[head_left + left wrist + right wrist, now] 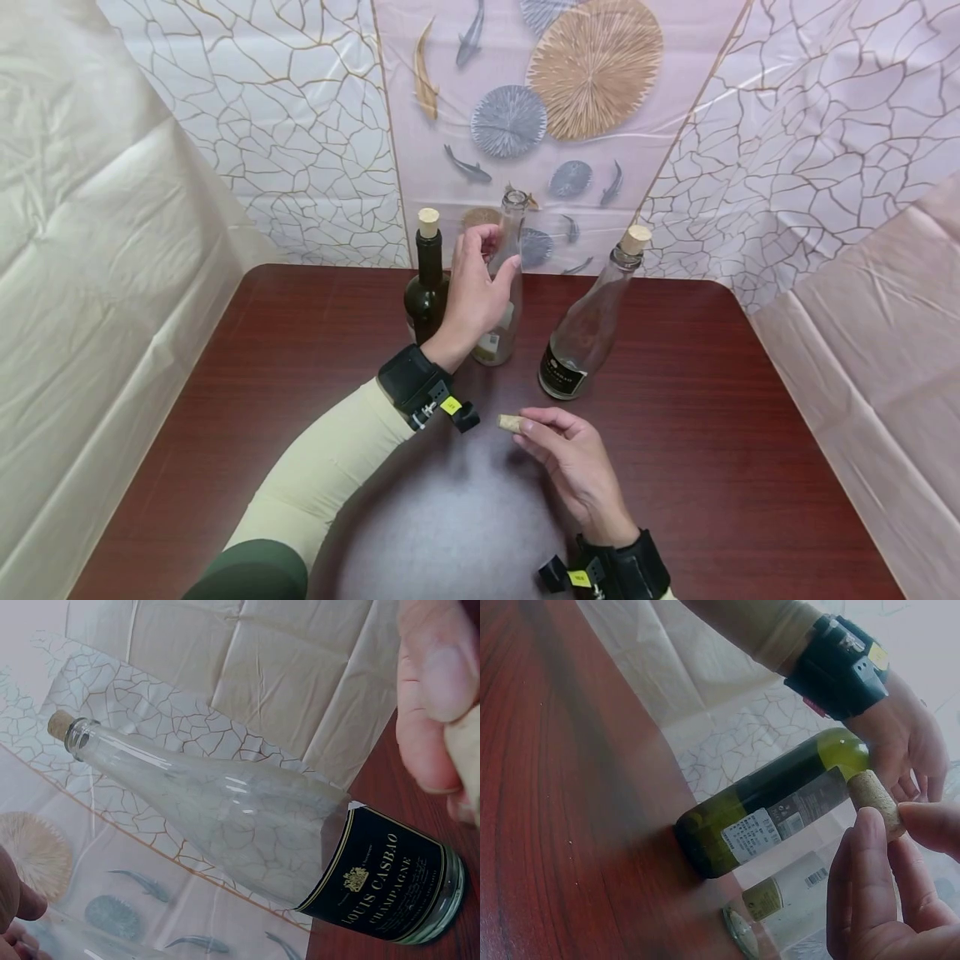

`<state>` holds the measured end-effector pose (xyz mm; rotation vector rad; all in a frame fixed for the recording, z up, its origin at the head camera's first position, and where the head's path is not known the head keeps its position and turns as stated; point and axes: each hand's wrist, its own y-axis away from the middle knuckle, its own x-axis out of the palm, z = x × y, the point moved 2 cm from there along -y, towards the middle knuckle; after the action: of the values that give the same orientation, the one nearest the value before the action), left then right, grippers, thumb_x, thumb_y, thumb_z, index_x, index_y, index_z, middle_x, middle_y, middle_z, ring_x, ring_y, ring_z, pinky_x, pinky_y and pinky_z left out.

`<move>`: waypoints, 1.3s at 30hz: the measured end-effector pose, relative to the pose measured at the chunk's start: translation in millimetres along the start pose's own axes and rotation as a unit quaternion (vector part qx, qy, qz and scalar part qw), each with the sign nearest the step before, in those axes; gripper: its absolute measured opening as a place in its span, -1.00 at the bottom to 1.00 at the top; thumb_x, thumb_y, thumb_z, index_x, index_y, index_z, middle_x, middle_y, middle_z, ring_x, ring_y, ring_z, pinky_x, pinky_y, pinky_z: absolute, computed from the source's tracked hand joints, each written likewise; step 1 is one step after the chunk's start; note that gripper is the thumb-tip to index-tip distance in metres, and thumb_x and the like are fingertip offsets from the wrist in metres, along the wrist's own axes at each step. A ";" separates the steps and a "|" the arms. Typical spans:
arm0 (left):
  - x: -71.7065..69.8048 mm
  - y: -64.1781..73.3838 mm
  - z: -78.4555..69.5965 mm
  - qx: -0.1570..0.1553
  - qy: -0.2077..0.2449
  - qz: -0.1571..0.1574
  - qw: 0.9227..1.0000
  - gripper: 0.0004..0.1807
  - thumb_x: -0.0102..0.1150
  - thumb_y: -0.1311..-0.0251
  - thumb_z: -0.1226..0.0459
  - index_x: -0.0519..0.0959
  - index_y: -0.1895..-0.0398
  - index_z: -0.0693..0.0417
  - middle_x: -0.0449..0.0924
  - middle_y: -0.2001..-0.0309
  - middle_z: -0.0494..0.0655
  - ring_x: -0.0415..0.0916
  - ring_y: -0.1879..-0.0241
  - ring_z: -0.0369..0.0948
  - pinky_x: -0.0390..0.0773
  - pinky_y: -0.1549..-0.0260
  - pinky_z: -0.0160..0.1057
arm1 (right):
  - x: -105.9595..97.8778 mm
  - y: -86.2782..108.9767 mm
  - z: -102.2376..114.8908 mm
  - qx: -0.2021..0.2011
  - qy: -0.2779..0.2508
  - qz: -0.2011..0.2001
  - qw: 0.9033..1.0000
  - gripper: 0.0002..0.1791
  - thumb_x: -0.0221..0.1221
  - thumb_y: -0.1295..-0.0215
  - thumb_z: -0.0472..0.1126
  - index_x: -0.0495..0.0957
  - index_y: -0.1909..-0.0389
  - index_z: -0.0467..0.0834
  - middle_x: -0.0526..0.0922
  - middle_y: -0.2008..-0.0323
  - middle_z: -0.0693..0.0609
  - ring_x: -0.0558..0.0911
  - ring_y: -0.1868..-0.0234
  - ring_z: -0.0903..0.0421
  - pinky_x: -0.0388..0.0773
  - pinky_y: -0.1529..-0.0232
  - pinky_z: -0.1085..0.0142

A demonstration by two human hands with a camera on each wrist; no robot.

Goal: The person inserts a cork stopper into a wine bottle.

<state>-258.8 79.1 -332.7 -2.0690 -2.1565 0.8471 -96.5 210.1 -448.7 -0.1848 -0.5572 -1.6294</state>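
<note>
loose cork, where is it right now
In the head view the loose cork is pinched in the right hand, low over the table, just in front of the uncorked clear bottle.

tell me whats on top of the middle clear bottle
Nothing: the middle clear bottle has an open mouth, no cork. The left hand covers its middle, so inside there is hidden.

the left arm wears a long, soft, cream-coloured sleeve [322, 467], and a dark green cloth part [251, 575] sits over it near the bottom edge. each wrist has a thick black band: the left black wrist band [412, 385] and the right black wrist band [626, 571]. each band has a small black box sticking out with a little yellow sticker [451, 405] on it. both hands are bare.
</note>
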 end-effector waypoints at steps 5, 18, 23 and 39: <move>-3.1 6.6 -0.4 0.007 -0.008 0.014 1.000 -0.53 0.17 -0.33 0.23 0.32 -0.24 0.14 0.37 -0.12 0.04 0.37 -0.08 -0.14 0.44 -0.09 -0.27 | -1.0 0.1 1.4 0.004 0.004 -0.004 1.000 -0.81 0.40 -0.05 -0.36 0.72 0.27 -0.21 0.74 0.25 -0.05 0.72 0.20 0.11 0.66 0.05 0.27; -10.9 23.6 -3.5 0.031 -0.007 0.033 0.999 -0.54 0.15 -0.33 0.23 0.33 -0.24 0.15 0.36 -0.12 0.05 0.36 -0.08 -0.13 0.44 -0.11 -0.21 | -1.3 0.2 1.2 0.016 0.019 -0.020 0.999 -0.72 0.44 0.00 -0.31 0.71 0.21 -0.26 0.71 0.14 -0.10 0.72 0.17 0.10 0.66 0.04 0.25; -13.7 30.4 -5.4 0.053 -0.008 0.039 0.998 -0.54 0.16 -0.32 0.24 0.35 -0.22 0.17 0.37 -0.13 0.06 0.37 -0.06 -0.14 0.43 -0.10 -0.23 | -2.1 0.1 0.7 0.018 0.029 -0.020 0.999 -0.59 0.44 -0.01 -0.27 0.66 0.09 -0.36 0.74 0.14 -0.07 0.72 0.16 0.10 0.67 0.06 0.27; -33.4 56.9 -8.3 0.092 0.004 0.076 0.993 -0.56 0.21 -0.29 0.24 0.41 -0.19 0.13 0.44 -0.04 0.00 0.35 -0.03 -0.19 0.41 -0.07 -0.20 | -7.7 2.8 -2.8 0.000 0.032 -0.003 0.999 -0.80 0.38 -0.11 -0.30 0.72 0.21 -0.21 0.74 0.20 0.01 0.72 0.18 0.15 0.66 0.03 0.27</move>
<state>-199.7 48.9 -337.1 -2.1573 -1.8559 1.0083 -92.1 215.5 -453.8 -0.1307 -0.5102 -1.6357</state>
